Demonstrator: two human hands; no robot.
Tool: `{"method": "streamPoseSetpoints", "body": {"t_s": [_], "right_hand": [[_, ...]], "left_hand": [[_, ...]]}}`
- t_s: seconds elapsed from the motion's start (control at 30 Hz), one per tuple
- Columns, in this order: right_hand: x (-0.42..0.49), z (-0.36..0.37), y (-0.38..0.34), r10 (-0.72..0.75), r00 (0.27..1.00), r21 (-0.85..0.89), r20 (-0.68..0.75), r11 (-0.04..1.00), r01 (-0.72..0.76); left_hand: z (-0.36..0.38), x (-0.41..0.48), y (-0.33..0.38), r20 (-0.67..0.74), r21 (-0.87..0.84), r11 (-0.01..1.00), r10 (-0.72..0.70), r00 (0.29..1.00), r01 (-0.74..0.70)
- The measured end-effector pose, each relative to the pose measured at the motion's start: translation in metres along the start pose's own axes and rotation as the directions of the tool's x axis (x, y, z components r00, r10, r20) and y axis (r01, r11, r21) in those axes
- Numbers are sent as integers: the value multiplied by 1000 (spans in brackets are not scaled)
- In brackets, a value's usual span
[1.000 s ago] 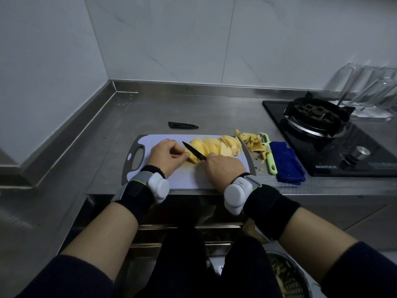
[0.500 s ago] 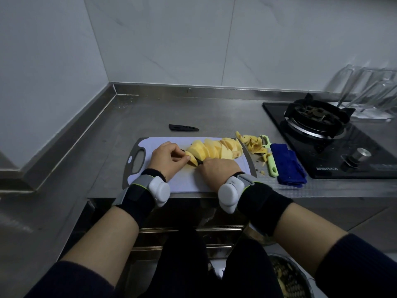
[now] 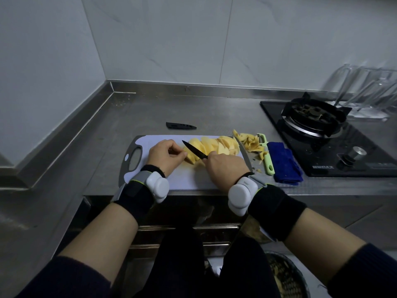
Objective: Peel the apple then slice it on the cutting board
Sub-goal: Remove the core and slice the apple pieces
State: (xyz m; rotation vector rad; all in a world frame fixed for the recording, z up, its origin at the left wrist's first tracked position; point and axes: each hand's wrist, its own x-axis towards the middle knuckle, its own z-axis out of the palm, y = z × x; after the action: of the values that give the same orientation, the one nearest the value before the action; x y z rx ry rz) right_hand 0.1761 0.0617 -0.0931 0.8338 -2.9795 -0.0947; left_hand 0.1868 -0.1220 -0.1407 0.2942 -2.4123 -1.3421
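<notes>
The peeled apple is cut up, and the yellow apple slices [image 3: 217, 145] lie in a row on the white cutting board [image 3: 187, 179] at the front of the steel counter [image 3: 120, 130]. The left hand [image 3: 165, 157] has curled fingers and pinches the left end of the row. The right hand [image 3: 225, 166] is wrapped tight round the handle of a black knife [image 3: 194, 149], whose blade lies slanted over the slices. Right of the board lie peels [image 3: 251, 143], a green peeler [image 3: 266, 155] and a blue cloth [image 3: 284, 164]. A black knife cover [image 3: 181, 125] lies behind the board.
</notes>
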Motion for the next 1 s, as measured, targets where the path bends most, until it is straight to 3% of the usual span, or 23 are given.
{"method": "streamPoseSetpoints", "body": {"t_s": [0.77,1.0], "right_hand": [[9,16,-9,19,998,-36,61,999,-17],[29,22,-18,-7,983,-137,185,990,33]], "left_hand": [[1,1,-3,-22,77,994,80,997,-78],[1,1,-4,-32,94,993,72,997,-69]]}}
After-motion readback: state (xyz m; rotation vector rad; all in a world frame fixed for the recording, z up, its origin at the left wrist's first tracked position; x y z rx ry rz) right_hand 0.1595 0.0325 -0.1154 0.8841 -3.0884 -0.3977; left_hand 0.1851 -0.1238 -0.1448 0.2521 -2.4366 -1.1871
